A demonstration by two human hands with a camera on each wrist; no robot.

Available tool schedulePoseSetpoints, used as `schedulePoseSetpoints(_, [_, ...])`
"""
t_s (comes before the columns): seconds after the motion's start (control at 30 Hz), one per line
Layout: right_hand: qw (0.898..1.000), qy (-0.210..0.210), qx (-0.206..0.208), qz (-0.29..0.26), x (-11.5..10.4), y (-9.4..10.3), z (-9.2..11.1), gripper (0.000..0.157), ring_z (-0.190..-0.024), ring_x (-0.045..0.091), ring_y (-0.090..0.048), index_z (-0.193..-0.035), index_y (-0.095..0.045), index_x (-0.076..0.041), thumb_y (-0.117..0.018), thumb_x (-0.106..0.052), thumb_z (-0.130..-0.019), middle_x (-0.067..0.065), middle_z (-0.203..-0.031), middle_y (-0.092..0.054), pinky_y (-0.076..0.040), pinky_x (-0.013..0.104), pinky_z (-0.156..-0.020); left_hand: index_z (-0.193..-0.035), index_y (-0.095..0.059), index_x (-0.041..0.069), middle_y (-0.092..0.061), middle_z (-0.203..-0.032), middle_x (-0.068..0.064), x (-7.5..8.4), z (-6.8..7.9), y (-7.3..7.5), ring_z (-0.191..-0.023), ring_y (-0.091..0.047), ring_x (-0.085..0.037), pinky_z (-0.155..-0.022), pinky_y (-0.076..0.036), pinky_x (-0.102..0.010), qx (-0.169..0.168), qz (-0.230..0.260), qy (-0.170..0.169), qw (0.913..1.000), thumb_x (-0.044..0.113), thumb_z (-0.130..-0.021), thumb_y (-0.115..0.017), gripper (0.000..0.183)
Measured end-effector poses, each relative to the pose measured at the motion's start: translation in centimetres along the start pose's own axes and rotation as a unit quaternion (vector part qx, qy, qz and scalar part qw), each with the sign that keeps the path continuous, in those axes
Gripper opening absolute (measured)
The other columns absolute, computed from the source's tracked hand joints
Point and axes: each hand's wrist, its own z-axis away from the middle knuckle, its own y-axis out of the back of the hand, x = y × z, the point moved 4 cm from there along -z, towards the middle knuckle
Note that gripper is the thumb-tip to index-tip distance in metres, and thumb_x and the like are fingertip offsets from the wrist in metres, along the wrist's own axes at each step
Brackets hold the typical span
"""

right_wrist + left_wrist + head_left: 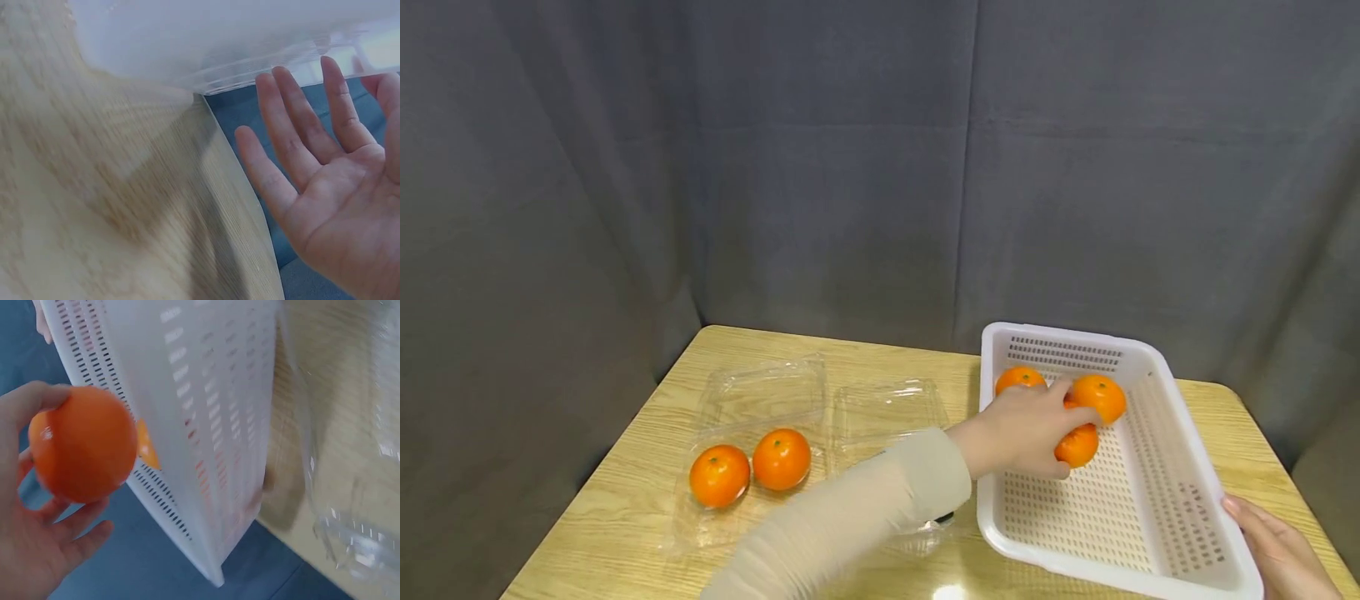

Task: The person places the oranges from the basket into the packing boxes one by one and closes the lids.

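Note:
My left hand reaches over the near-left side of a white perforated plastic basket. Its thumb and fingers grip an orange, which hangs above the basket rim in the left wrist view. Two other oranges lie in the basket's far part, one at the left partly behind the hand and one at the right. My right hand is at the basket's right rim. Seen from the right wrist, its fingers are nearly straight, with the tips close along the basket's outer wall.
A clear plastic clamshell stands with its lid raised on the left of the wooden table, two oranges in its base. Beside it is a second open clear clamshell, partly covered by the left sleeve. A grey curtain hangs behind.

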Motion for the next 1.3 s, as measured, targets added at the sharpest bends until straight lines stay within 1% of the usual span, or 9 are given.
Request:
schedulePoseSetpoints(0.1, [1.0,0.003,-0.005,-0.004,0.0,-0.1,-0.1,0.029,-0.082,0.018,-0.07,-0.092,-0.07,-0.05,-0.046,-0.04,-0.105,-0.011,-0.089,-0.071,-0.058,0.046,-0.067,-0.142,-0.043,0.042,-0.037,-0.144,0.001,-0.5,1.4,1.1,-0.103,-0.053,-0.01,-0.082,-0.045,-0.027,0.031,0.012,-0.011,0.9994,0.047,-0.083,-0.07,0.065])
schedulePoseSetpoints(0.3, [1.0,0.007,-0.006,0.002,0.2,0.2,0.0,0.03,-0.082,0.019,-0.069,-0.092,-0.071,-0.05,-0.045,-0.04,-0.105,-0.009,-0.089,-0.072,-0.058,0.046,-0.067,-0.142,-0.047,0.041,-0.042,-0.135,0.002,-1.7,4.2,3.1,-0.108,-0.049,-0.01,-0.072,-0.045,-0.023,0.07,0.023,-0.02,0.9971,0.043,-0.085,-0.069,0.062])
schedulePoseSetpoints(0.5, [1.0,0.013,-0.02,-0.008,-0.2,0.1,0.2,0.034,-0.083,0.02,-0.069,-0.094,-0.07,-0.05,-0.041,-0.038,-0.107,-0.009,-0.09,-0.072,-0.057,0.049,-0.067,-0.144,-0.048,0.038,-0.042,-0.136,0.0,-3.2,7.1,5.0,-0.103,-0.052,-0.01,-0.077,-0.047,-0.025,0.097,0.045,-0.016,0.9941,0.039,-0.085,-0.07,0.063])
schedulePoseSetpoints(0.67, [1.0,0.008,-0.018,-0.02,-0.3,0.0,0.3,0.036,-0.082,0.022,-0.068,-0.093,-0.071,-0.049,-0.039,-0.038,-0.107,-0.006,-0.089,-0.071,-0.056,0.054,-0.064,-0.143,-0.05,0.033,-0.041,-0.14,-0.004,-5.0,10.1,6.0,-0.108,-0.054,-0.016,-0.084,-0.049,-0.03,0.115,0.049,-0.02,0.992,0.037,-0.084,-0.071,0.062])
schedulePoseSetpoints(0.8, [1.0,0.003,-0.021,-0.019,-0.2,0.0,0.4,0.036,-0.082,0.024,-0.068,-0.094,-0.07,-0.049,-0.039,-0.039,-0.107,-0.005,-0.089,-0.071,-0.055,0.059,-0.064,-0.141,-0.053,0.03,-0.042,-0.142,-0.004,-6.7,12.7,6.0,-0.112,-0.056,-0.019,-0.089,-0.049,-0.033,0.123,0.074,-0.011,0.9896,0.035,-0.084,-0.073,0.061])
schedulePoseSetpoints(0.93, [0.999,0.005,-0.031,-0.019,-0.2,0.0,0.3,0.036,-0.082,0.027,-0.068,-0.095,-0.07,-0.048,-0.037,-0.039,-0.107,-0.003,-0.089,-0.071,-0.052,0.065,-0.063,-0.14,-0.053,0.03,-0.044,-0.142,-0.003,-8.0,15.2,5.4,-0.117,-0.056,-0.021,-0.089,-0.05,-0.037,0.13,0.094,0.006,0.987,0.035,-0.083,-0.075,0.061])
schedulePoseSetpoints(1.03, [0.999,0.008,-0.035,-0.018,-0.2,0.1,0.2,0.036,-0.081,0.028,-0.069,-0.095,-0.07,-0.047,-0.036,-0.039,-0.107,-0.002,-0.089,-0.071,-0.051,0.068,-0.062,-0.138,-0.053,0.029,-0.046,-0.14,-0.002,-8.9,17.1,4.9,-0.116,-0.057,-0.023,-0.089,-0.05,-0.04,0.14,0.097,0.017,0.9853,0.035,-0.083,-0.076,0.06])
schedulePoseSetpoints(1.13, [0.999,0.01,-0.032,-0.014,-0.1,0.2,0.0,0.036,-0.081,0.027,-0.069,-0.094,-0.07,-0.048,-0.037,-0.04,-0.107,-0.003,-0.088,-0.071,-0.053,0.065,-0.063,-0.139,-0.052,0.029,-0.046,-0.139,0.0,-9.8,19.0,4.4,-0.113,-0.058,-0.024,-0.089,-0.05,-0.044,0.141,0.111,0.038,0.983,0.034,-0.083,-0.077,0.061])
schedulePoseSetpoints(1.3, [1.0,0.004,-0.023,-0.016,0.1,0.3,0.0,0.037,-0.081,0.023,-0.068,-0.092,-0.071,-0.046,-0.038,-0.041,-0.107,-0.006,-0.088,-0.071,-0.056,0.055,-0.065,-0.139,-0.053,0.03,-0.046,-0.139,0.002,-11.1,22.2,3.5,-0.113,-0.059,-0.023,-0.091,-0.049,-0.048,0.136,0.14,0.092,0.9765,0.036,-0.081,-0.08,0.064])
